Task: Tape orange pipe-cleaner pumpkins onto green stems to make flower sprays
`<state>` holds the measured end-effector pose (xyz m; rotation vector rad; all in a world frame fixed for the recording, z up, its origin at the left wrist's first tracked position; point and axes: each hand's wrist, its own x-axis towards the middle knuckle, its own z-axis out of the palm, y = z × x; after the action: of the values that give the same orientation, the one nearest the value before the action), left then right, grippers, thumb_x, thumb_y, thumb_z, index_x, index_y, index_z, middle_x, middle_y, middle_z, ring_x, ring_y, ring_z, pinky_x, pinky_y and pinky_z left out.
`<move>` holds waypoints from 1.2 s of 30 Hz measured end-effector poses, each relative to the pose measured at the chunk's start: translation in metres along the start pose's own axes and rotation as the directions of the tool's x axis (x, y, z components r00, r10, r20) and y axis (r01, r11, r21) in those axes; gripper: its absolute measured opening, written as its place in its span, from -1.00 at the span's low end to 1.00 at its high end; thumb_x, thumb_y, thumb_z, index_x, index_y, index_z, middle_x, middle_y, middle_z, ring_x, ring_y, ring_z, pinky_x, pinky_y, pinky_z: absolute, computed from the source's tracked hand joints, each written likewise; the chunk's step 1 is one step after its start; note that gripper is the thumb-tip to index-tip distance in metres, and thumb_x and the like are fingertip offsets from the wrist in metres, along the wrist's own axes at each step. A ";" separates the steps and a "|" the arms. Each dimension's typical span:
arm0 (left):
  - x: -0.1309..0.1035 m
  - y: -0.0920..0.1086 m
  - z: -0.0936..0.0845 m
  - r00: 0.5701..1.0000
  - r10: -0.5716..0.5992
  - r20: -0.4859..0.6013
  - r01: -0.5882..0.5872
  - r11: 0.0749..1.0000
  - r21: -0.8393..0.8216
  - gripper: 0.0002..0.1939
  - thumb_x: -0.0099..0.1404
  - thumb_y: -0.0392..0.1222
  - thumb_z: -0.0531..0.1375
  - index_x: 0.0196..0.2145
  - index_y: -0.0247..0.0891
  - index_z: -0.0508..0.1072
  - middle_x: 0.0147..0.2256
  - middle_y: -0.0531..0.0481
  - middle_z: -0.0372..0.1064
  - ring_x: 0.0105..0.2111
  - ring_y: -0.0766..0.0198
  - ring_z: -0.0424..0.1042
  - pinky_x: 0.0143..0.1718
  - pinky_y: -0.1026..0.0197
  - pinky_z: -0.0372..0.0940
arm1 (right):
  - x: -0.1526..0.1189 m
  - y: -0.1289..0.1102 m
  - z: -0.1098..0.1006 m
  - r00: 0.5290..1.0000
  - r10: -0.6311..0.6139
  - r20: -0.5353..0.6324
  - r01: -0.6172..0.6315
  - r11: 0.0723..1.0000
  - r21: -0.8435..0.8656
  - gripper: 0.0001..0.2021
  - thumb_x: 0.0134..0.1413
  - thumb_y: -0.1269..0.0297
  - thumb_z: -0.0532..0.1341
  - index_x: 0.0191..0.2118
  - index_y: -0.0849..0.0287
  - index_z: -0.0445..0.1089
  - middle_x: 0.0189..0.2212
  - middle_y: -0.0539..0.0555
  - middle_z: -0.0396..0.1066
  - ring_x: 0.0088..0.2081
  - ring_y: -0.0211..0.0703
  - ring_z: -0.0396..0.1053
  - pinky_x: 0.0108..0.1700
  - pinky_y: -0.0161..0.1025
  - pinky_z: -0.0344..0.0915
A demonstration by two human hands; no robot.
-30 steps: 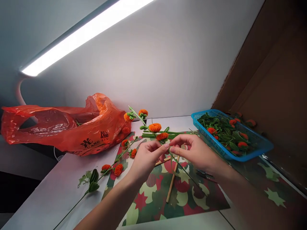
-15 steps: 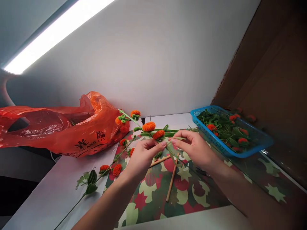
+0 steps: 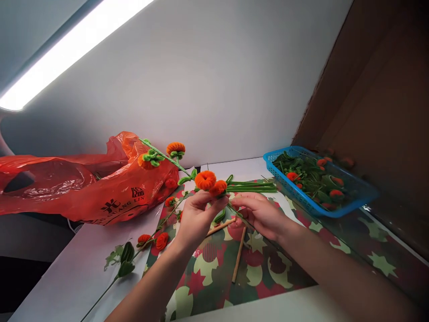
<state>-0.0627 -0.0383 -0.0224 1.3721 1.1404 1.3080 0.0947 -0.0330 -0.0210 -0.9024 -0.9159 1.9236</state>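
Observation:
My left hand [image 3: 200, 214] is closed in a pinch on an orange pipe-cleaner flower stem [image 3: 164, 155], just below its lower blooms. Fuzzy orange blooms [image 3: 205, 180] and small green leaves sit along this stem, which slants up to the left. My right hand [image 3: 259, 215] is closed beside it, fingers pinched around the lower part of the same stem, where a thin green strip seems to lie; the fingertips partly hide it. Under the hands lie two thin wooden sticks [image 3: 239, 256] and a green leaf piece [image 3: 219, 217].
Another orange-flowered stem [image 3: 126, 267] lies at the left. Behind the hands is a bundle of green pipe cleaners [image 3: 253, 186]. A red plastic bag [image 3: 83, 197] stands left, a blue basket [image 3: 321, 210] of leaves and flowers right. A patterned mat [image 3: 214, 286] covers the table; a lamp [image 3: 73, 49] hangs above.
The flower stem has turned and shifted left and up in my left hand. My right hand has dropped slightly, and the pale green strip between the hands no longer shows stretched out.

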 end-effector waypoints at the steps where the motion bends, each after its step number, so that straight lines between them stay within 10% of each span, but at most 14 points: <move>1: 0.001 -0.001 -0.001 1.000 0.013 0.026 -0.013 1.000 -0.005 -0.88 -0.01 -0.14 0.31 -0.54 -0.25 0.54 -0.46 -0.03 0.45 -0.36 0.18 0.38 -0.26 0.16 0.24 | -0.001 0.000 -0.001 1.000 0.016 0.014 -0.016 1.000 0.017 -0.87 -0.15 0.35 0.29 -0.52 0.24 0.32 -0.56 -0.07 0.25 -0.61 -0.39 0.30 -0.55 -0.38 0.31; 13: 0.005 -0.003 -0.007 0.969 -0.026 0.246 0.022 1.000 0.019 -0.88 0.01 -0.16 0.30 -0.55 -0.26 0.55 -0.57 0.02 0.40 -0.49 0.30 0.33 -0.42 0.26 0.21 | 0.008 0.007 -0.012 0.857 0.411 0.312 -0.435 0.900 0.009 -0.90 -0.01 0.36 0.08 -0.47 0.25 0.26 -0.59 -0.05 0.28 -0.70 -0.40 0.20 -0.45 -0.22 0.39; 17: 0.005 -0.002 -0.005 0.985 -0.085 0.153 0.080 0.996 0.040 -0.79 0.01 -0.12 0.29 -0.63 -0.30 0.48 -0.64 0.05 0.29 -0.56 0.35 0.24 -0.50 0.27 0.13 | 0.001 0.002 -0.008 0.997 -0.078 -0.020 0.072 0.969 -0.235 -0.86 0.01 0.22 0.14 -0.38 0.20 0.30 -0.42 0.01 0.32 -0.38 -0.24 0.33 -0.22 -0.19 0.30; 20: 0.004 0.002 -0.002 0.993 -0.118 0.031 0.116 0.992 0.050 -0.73 0.03 -0.08 0.28 -0.66 -0.30 0.42 -0.67 0.09 0.20 -0.57 0.37 0.18 -0.52 0.29 0.07 | -0.012 -0.001 -0.001 0.709 -0.700 -0.084 0.486 0.571 -0.661 -0.82 -0.03 0.15 0.19 -0.34 0.13 0.28 -0.34 0.03 0.30 -0.24 -0.15 0.28 -0.15 -0.17 0.20; 24: 0.000 0.008 0.003 0.987 -0.149 -0.063 0.152 0.987 0.043 -0.65 0.01 -0.06 0.29 -0.72 -0.31 0.29 -0.70 0.15 0.04 -0.62 0.44 0.02 -0.58 0.31 -0.04 | -0.019 0.020 0.014 0.402 -0.853 0.333 0.389 -0.170 -0.905 -0.74 -0.15 0.11 0.29 -0.40 0.14 0.27 -0.35 0.07 0.31 -0.25 -0.04 0.23 -0.12 -0.02 0.07; 28: -0.004 0.012 0.007 0.979 -0.160 -0.130 0.160 0.987 -0.005 -0.66 0.00 -0.04 0.29 -0.71 -0.32 0.33 -0.70 0.16 0.07 -0.61 0.44 0.05 -0.56 0.32 -0.01 | -0.009 0.043 0.018 0.374 -0.824 0.426 0.150 -0.399 -0.904 -0.77 -0.04 0.33 0.21 -0.19 0.13 0.27 -0.20 0.15 0.30 -0.15 0.00 0.18 -0.04 0.07 -0.02; 32: -0.003 0.015 0.004 0.973 -0.173 -0.151 0.167 0.985 -0.050 -0.72 -0.01 -0.05 0.30 -0.64 -0.33 0.44 -0.65 0.11 0.24 -0.56 0.40 0.17 -0.49 0.32 0.09 | -0.002 0.034 0.001 0.396 -0.675 0.623 0.408 -0.479 -0.777 -0.69 -0.07 0.41 0.16 -0.13 0.10 0.22 -0.11 0.12 0.25 -0.10 -0.06 0.17 -0.04 -0.02 0.08; 36: -0.001 0.015 0.001 0.965 -0.184 -0.187 0.174 0.982 -0.068 -0.76 -0.01 -0.07 0.31 -0.57 -0.34 0.50 -0.59 0.06 0.36 -0.52 0.38 0.25 -0.43 0.32 0.16 | 0.003 0.021 -0.014 0.259 -0.722 0.641 0.447 -0.499 -0.742 -0.70 -0.10 0.49 0.15 -0.18 0.07 0.25 -0.19 0.06 0.27 -0.14 -0.12 0.18 -0.07 -0.10 0.14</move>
<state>-0.0612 -0.0418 -0.0076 1.0958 1.3200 1.3499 0.0975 -0.0350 -0.0465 -0.7171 -2.0165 -0.3308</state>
